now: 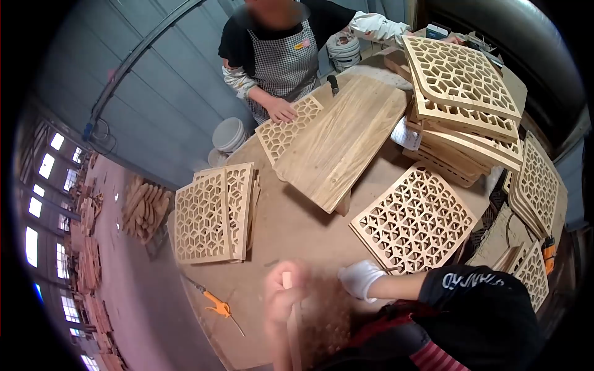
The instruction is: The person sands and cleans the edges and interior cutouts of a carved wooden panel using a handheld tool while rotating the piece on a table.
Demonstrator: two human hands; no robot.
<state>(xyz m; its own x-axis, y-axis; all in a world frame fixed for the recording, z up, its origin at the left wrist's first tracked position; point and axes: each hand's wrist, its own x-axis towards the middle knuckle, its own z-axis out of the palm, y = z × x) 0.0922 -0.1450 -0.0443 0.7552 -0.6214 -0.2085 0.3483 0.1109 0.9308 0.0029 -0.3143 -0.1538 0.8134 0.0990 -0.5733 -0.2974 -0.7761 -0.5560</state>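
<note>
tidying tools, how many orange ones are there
2 in view: an orange blow gun on the table at left, and an orange tool at far right beside lattice panels. More may be hidden.

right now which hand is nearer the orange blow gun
Left. The bare left hand is to the right of the orange blow gun; the gloved right hand is farther right, beside a lattice panel.

Lettering on a black sleeve (489, 315), lower right of the frame.
White capitals (477, 282), partly legible: "AN"; remainder unclear.
</note>
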